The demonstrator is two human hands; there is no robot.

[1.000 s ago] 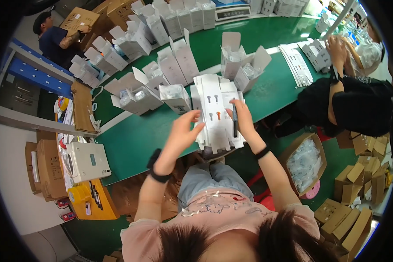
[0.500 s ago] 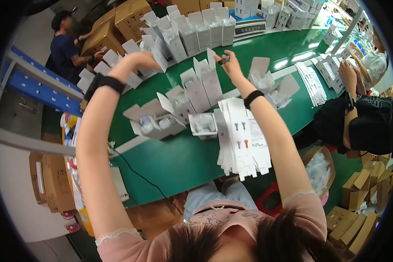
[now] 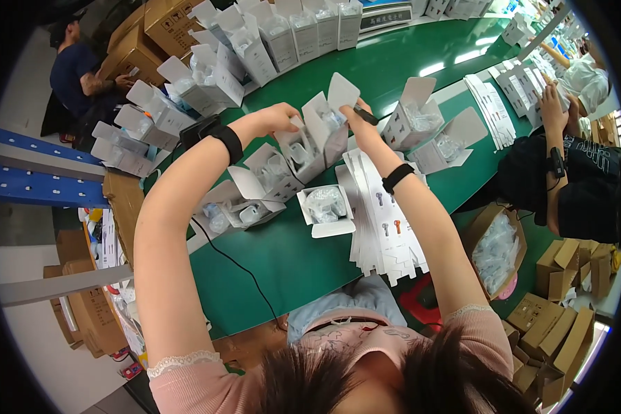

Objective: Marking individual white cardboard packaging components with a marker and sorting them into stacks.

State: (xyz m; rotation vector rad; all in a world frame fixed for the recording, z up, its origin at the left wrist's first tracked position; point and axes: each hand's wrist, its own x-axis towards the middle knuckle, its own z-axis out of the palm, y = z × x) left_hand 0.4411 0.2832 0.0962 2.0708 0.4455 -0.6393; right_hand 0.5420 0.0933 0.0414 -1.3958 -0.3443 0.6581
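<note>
My left hand (image 3: pixel 280 118) is closed at the top edge of an open white box (image 3: pixel 298 153), which holds something in clear wrap. A short dark pen-like tool (image 3: pixel 364 114) sits in the fingers of my right hand (image 3: pixel 358 119). That hand's fingertips also meet the side of the adjoining tall white box (image 3: pixel 327 127), whose flap stands up. Toward me and to the left are more open boxes (image 3: pixel 265 176) with clear-wrapped contents. A small open box (image 3: pixel 326 207) stands beside a stack of flat printed cartons (image 3: pixel 385 224).
Rows of filled open boxes (image 3: pixel 276 41) line the far side of the green table (image 3: pixel 269 276). Two more open boxes (image 3: pixel 414 121) stand to the right. A black cable (image 3: pixel 234 259) crosses the near left. Co-workers are at the far left and right.
My left hand has come back from the far row to the boxes in front of me. My right hand has lowered to the tall box, still holding the dark tool. The view has shifted.
</note>
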